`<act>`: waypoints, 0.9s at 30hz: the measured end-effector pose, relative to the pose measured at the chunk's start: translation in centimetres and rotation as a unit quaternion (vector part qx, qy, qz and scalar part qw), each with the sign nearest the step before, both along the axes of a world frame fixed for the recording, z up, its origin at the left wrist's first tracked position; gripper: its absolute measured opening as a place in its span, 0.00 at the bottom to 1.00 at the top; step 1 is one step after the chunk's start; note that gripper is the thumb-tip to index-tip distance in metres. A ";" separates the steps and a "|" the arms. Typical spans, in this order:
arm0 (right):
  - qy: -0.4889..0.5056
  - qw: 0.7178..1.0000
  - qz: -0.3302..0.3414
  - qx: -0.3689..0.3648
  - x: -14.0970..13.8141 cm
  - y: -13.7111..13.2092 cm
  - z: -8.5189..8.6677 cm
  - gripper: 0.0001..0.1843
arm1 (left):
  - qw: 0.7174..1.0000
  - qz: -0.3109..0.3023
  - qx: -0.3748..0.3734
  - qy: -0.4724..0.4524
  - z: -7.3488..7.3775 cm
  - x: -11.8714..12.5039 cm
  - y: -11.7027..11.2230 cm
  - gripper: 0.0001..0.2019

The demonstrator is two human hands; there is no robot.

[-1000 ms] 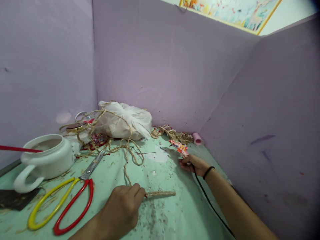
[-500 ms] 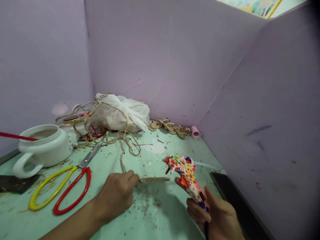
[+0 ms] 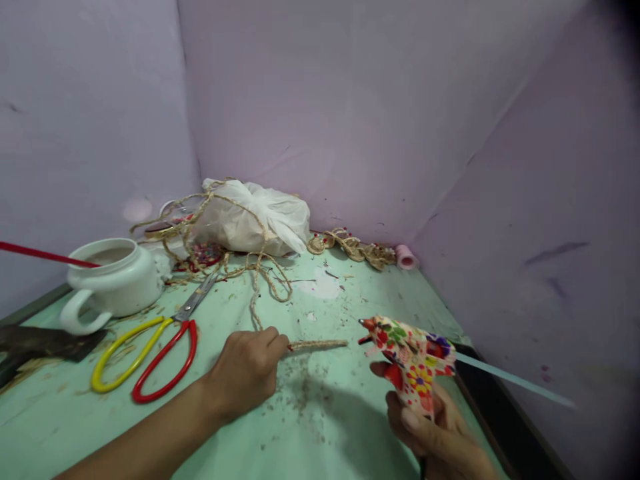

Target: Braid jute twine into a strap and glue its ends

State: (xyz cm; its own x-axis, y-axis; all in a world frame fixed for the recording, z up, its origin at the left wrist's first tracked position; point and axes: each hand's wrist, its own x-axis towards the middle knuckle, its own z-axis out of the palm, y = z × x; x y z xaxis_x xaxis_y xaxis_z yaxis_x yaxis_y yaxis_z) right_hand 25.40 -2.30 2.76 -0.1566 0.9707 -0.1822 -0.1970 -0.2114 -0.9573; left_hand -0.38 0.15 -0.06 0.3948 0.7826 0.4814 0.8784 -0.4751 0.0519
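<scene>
My left hand (image 3: pixel 253 365) is closed on a braided straw cord (image 3: pixel 320 345), whose short end sticks out to the right just above the table. From behind that hand the cord runs back towards a tangle at the rear. In my right hand (image 3: pixel 435 427) is a flower-patterned glue gun (image 3: pixel 413 363), gripped by its handle with a finger near the orange trigger. Its nozzle points left, close to the cord's end but apart from it. A long pale glue stick (image 3: pixel 515 380) juts from the gun's back.
Scissors (image 3: pixel 187 310) with one yellow and one red handle lie at left, beside a white mug (image 3: pixel 120 283) holding a red stick. Behind are a white plastic bag (image 3: pixel 250 217), braided straw pieces (image 3: pixel 353 248) and a pink spool (image 3: pixel 406 257). A dark flat object (image 3: pixel 500 407) lies along the right edge.
My right hand has turned the glue gun more level and shifted right, showing more of the glue stick. The view has moved a little; my left hand still holds the cord.
</scene>
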 end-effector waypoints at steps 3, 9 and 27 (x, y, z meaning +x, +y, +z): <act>-0.058 0.998 -0.002 -0.006 -0.1 -0.5 -0.4 0.18 | 1.000 0.001 0.005 0.010 0.2 0.1 -0.1 0.09; -0.103 0.994 0.039 0.018 -1.6 -0.8 -1.3 0.21 | 1.000 0.000 0.013 0.023 0.4 0.1 -0.2 0.09; -0.303 0.940 0.015 0.157 -3.0 -0.9 -3.4 0.21 | 1.000 0.004 0.008 0.026 0.7 0.8 -0.6 0.10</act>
